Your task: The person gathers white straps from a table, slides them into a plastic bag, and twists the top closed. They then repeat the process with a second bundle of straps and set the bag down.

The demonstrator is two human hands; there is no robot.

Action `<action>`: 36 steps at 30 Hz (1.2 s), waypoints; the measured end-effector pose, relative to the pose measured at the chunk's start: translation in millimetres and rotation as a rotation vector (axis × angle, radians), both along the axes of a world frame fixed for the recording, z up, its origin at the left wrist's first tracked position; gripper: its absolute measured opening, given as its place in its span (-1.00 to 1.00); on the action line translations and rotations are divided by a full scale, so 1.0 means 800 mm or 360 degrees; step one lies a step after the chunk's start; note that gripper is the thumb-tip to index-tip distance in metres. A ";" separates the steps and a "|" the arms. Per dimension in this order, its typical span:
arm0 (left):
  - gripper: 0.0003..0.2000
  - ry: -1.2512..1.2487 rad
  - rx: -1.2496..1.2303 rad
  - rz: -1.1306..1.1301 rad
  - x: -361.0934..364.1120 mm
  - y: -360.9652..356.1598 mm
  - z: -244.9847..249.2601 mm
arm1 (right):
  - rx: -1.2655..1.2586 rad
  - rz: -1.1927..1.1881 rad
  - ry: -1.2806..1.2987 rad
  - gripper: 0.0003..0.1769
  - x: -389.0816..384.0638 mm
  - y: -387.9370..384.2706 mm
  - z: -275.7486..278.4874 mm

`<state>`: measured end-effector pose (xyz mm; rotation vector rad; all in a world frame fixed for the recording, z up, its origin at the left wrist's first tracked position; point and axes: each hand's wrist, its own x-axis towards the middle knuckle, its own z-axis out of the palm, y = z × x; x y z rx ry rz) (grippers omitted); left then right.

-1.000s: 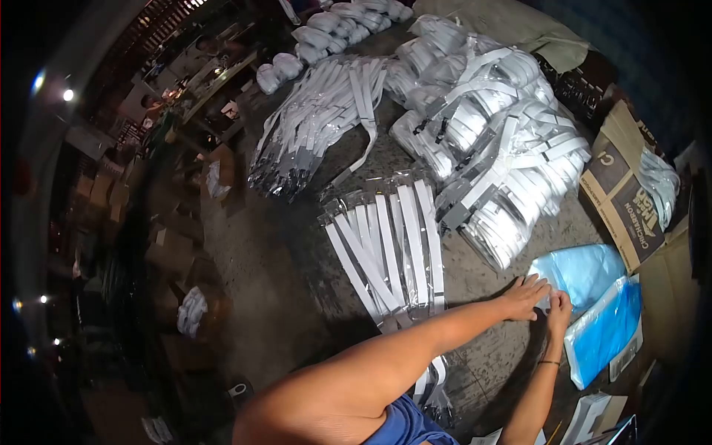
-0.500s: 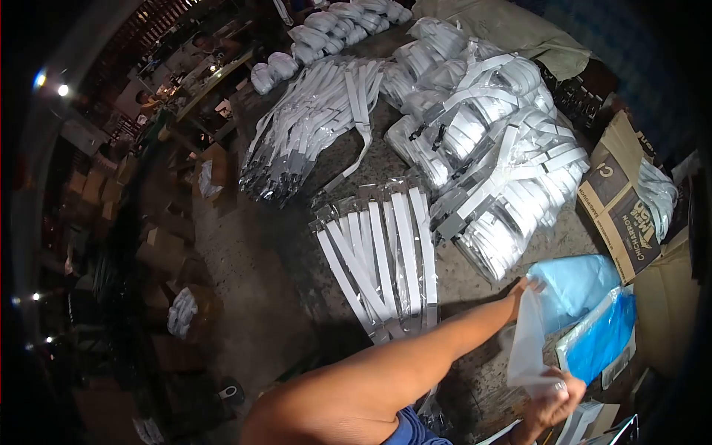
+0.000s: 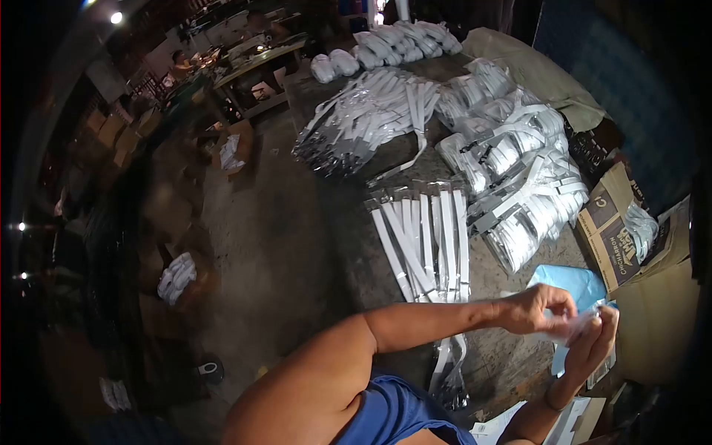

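Note:
My left hand (image 3: 540,308) and my right hand (image 3: 593,343) are close together at the right of the table. Between them is a thin, see-through plastic bag (image 3: 565,328), crumpled and partly blurred; the fingers of both hands are closed on it. Just beyond lies a light-blue plastic packet (image 3: 567,279), its near part covered by my hands. Left of my forearm, strips of white strap in clear sleeves (image 3: 423,237) are fanned out on the table (image 3: 489,363).
Big bundles of wrapped white straps (image 3: 519,178) are heaped behind, beside a loose pile of straps (image 3: 371,119). An open printed carton (image 3: 612,237) stands at the right. Papers (image 3: 500,426) lie near my right forearm. Far left, people sit at a work table (image 3: 259,63).
My left hand has drawn back from the light-blue packet and come up to my right hand. The plastic, stretched between them before, is now bunched. The view has shifted.

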<state>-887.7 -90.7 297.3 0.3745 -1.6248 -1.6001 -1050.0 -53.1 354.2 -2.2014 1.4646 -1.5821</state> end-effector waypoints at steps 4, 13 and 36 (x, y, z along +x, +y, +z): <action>-0.56 0.0453 0.0325 0.0098 0.046 0.071 0.038 | 0.0192 0.0118 -0.0111 -0.81 0.056 0.018 0.047; -0.83 -0.0057 -0.0223 0.1011 0.174 0.170 0.041 | 0.0112 0.0629 -0.0175 -0.76 0.184 0.065 0.059; -0.61 -0.0232 -0.0220 0.1692 0.605 0.078 0.097 | 0.1024 0.1023 -0.0208 -0.73 0.489 -0.053 0.061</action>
